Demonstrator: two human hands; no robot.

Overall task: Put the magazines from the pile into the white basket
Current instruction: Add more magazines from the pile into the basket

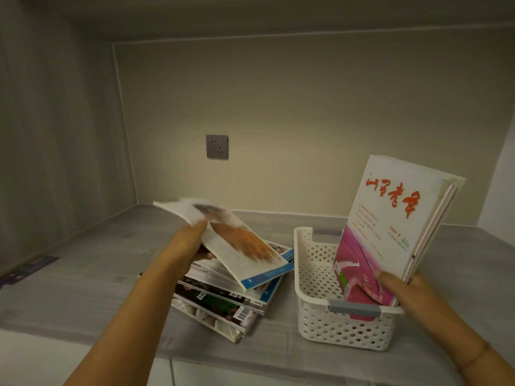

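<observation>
We count: white basket [334, 327], one. Raised magazine [242, 240], one. Pile [223, 299], one; at least five magazines in it, exact number unclear. Upright magazines [390, 218] in basket, several, edges too close to count. Wall socket [217, 146], one. Grips, two: left grip [185, 246], right grip [404, 285].

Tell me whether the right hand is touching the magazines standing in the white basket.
Touching. The head view shows the right hand gripping the magazines, thumb on the front cover, inside the white basket.

grey surface [83, 288] bears a magazine pile [223, 305], a white basket [334, 327] just beside it, a dark blue sheet [30, 268] far left.
</observation>
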